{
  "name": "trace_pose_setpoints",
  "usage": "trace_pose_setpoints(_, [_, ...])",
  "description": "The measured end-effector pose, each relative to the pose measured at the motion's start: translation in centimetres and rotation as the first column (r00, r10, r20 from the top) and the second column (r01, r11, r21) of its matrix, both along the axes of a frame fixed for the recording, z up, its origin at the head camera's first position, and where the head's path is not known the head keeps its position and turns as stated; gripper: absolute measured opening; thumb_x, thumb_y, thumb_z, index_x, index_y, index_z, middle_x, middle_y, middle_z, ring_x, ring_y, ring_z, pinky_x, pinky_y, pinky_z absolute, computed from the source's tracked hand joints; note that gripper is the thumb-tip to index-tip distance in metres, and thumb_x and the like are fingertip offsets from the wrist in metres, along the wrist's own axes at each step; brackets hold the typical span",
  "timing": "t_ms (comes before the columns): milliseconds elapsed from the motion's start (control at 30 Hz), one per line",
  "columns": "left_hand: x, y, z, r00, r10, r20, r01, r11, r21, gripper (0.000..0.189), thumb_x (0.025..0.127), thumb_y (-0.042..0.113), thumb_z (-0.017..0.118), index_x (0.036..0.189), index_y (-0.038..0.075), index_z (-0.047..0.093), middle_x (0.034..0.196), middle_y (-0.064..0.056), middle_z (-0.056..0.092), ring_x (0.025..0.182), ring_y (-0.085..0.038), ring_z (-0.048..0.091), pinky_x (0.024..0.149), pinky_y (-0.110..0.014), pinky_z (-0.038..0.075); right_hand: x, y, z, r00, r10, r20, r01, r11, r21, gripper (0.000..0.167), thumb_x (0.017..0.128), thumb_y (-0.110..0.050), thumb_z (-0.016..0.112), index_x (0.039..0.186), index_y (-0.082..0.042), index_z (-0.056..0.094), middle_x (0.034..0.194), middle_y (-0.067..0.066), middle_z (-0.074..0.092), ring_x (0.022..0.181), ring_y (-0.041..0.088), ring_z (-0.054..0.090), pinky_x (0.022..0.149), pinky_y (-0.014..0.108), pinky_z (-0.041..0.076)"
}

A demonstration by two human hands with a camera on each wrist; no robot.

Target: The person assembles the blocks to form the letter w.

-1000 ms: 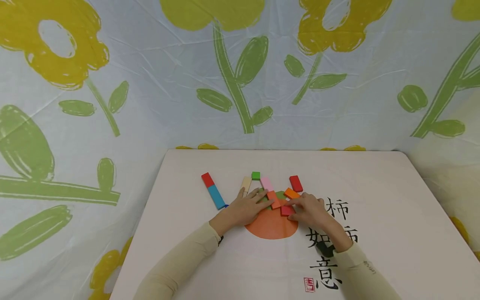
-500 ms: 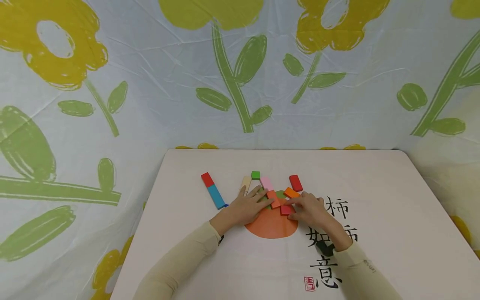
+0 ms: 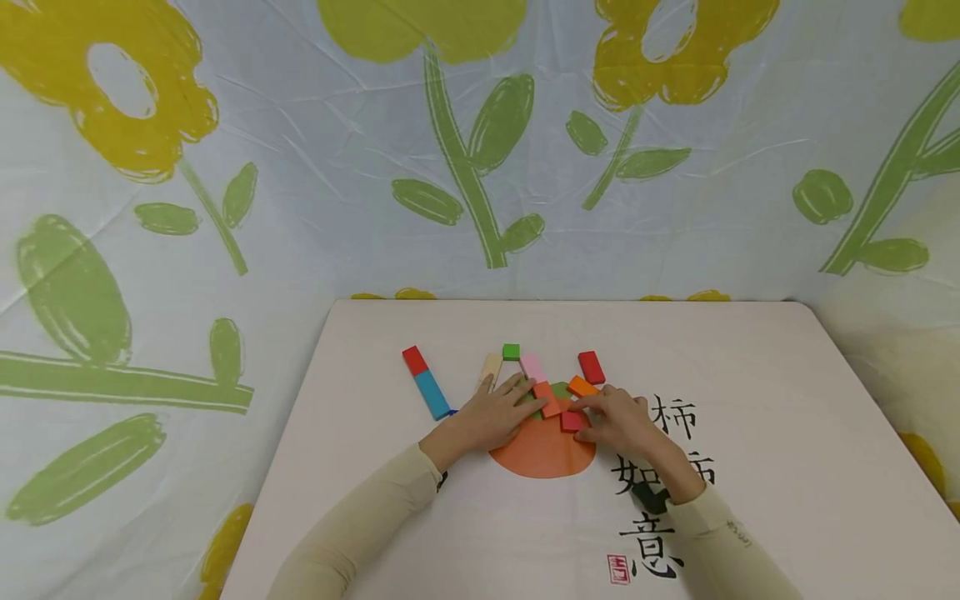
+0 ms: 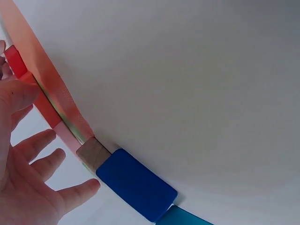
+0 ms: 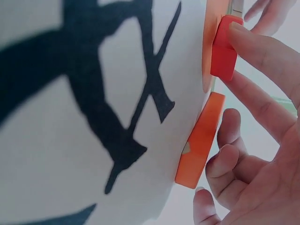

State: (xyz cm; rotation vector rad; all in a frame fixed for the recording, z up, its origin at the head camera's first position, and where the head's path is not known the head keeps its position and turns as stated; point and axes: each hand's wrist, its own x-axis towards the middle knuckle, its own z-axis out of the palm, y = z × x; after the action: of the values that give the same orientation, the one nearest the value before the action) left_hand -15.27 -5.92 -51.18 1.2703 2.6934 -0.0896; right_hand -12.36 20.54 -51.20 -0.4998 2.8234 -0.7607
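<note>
My left hand (image 3: 487, 417) lies with spread fingers over the left of a printed orange shape (image 3: 543, 454). Its thumb touches an orange-red block (image 3: 551, 402), whose far end meets a pink block (image 3: 532, 367). From the right, my right hand (image 3: 618, 422) pinches a red block (image 3: 573, 423) between thumb and index finger, close against the orange-red one. In the right wrist view the thumb presses one face of that red block (image 5: 225, 51); the other fingers curl beside an orange block (image 5: 201, 145). A dark blue block (image 4: 136, 183) lies near the left hand's fingertips.
Behind the hands stand a beige block (image 3: 491, 367), a small green block (image 3: 512, 352) and another red block (image 3: 591, 367). At the left, a red block (image 3: 414, 360) and a light blue block (image 3: 432, 395) form a slanted line. Black characters (image 3: 651, 546) mark the white tabletop.
</note>
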Motion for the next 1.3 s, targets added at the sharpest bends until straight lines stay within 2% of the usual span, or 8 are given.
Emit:
trace_pose_setpoints(133, [0.1,0.0,-0.1,1.000,0.006,-0.004,-0.006,1.000,0.000,0.055,0.106,0.034,0.049,0.158,0.030,0.033,0.164,-0.005,0.025,0.150,-0.028,0.019,0.112,-0.060,0.027,0.1,0.4,0.1,1.000,-0.004,-0.005,0.004,0.999,-0.055,0.041,0.080,-0.031,0.086,0.118,-0.019,0.075,0.089,-0.002,0.059,0.086,0.017,0.048,0.071,0.045,0.027])
trace_pose_setpoints(300, [0.8,0.3,0.1,1.000,0.009,-0.023,-0.009,1.000,0.015,0.055,0.104,0.033,0.051,0.157,0.029,0.035,0.163,-0.007,0.026,0.149,-0.030,0.020,0.111,-0.061,0.029,-0.5,1.9,0.6,0.998,0.048,-0.037,-0.053,0.987,-0.155,0.044,0.081,-0.021,0.086,0.122,-0.012,0.072,0.099,0.004,0.062,0.088,0.023,0.050,0.068,0.039,0.039])
trace_pose_setpoints(467, [2.8,1.1,0.0,0.998,0.041,-0.039,-0.041,0.999,0.003,0.062,0.103,0.043,0.051,0.159,0.031,0.028,0.163,-0.012,0.024,0.148,-0.034,0.023,0.107,-0.060,0.035,-2.1,4.5,1.1,0.992,0.129,-0.002,-0.124,0.947,-0.297,0.049,0.082,-0.014,0.085,0.127,-0.007,0.069,0.104,0.010,0.061,0.094,0.029,0.050,0.071,0.035,0.045])
trace_pose_setpoints(600, [4.5,1.9,0.1,0.995,0.101,0.014,-0.101,0.995,0.000,0.067,0.101,0.048,0.052,0.160,0.033,0.024,0.164,-0.013,0.021,0.148,-0.034,0.022,0.107,-0.061,0.036,-3.5,6.5,1.0,0.984,0.172,0.039,-0.148,0.925,-0.349,0.048,0.087,-0.010,0.079,0.132,-0.005,0.065,0.114,0.013,0.059,0.099,0.030,0.050,0.074,0.034,0.044])
trace_pose_setpoints(833, [5.9,3.4,0.4,0.984,0.160,0.076,-0.159,0.987,-0.020,0.069,0.101,0.051,0.052,0.160,0.037,0.020,0.165,-0.012,0.017,0.148,-0.038,0.022,0.106,-0.058,0.039,-5.4,7.4,0.7,0.972,0.200,0.124,-0.147,0.928,-0.341,0.049,0.089,-0.013,0.078,0.135,-0.008,0.062,0.112,0.012,0.058,0.092,0.026,0.049,0.073,0.033,0.045])
trace_pose_setpoints(1000, [6.0,4.4,0.6,0.982,0.183,0.046,-0.180,0.982,-0.062,0.070,0.100,0.055,0.050,0.160,0.037,0.020,0.165,-0.013,0.016,0.146,-0.039,0.027,0.105,-0.057,0.040,-6.7,6.3,0.9,0.952,0.251,0.176,-0.182,0.924,-0.335,0.049,0.089,-0.010,0.077,0.136,-0.005,0.062,0.117,0.014,0.062,0.096,0.031,0.049,0.076,0.037,0.043])
trace_pose_setpoints(1133, [6.0,4.7,0.7,0.981,0.192,0.013,-0.190,0.978,-0.092,0.070,0.100,0.057,0.048,0.160,0.037,0.019,0.165,-0.014,0.017,0.144,-0.040,0.031,0.103,-0.057,0.043,-7.6,5.8,1.4,0.925,0.305,0.226,-0.244,0.934,-0.260,0.054,0.088,-0.003,0.074,0.141,-0.007,0.059,0.116,0.013,0.059,0.098,0.032,0.046,0.075,0.038,0.040])
trace_pose_setpoints(1300, [5.9,4.9,0.4,0.980,0.197,0.013,-0.194,0.974,-0.116,0.069,0.101,0.058,0.046,0.160,0.038,0.018,0.165,-0.014,0.016,0.143,-0.040,0.032,0.102,-0.056,0.043,-8.1,5.9,2.2,0.872,0.328,0.363,-0.293,0.944,-0.149,0.080,0.081,-0.006,0.081,0.152,-0.016,0.046,0.117,0.012,0.049,0.100,0.029,0.041,0.075,0.040,0.039])
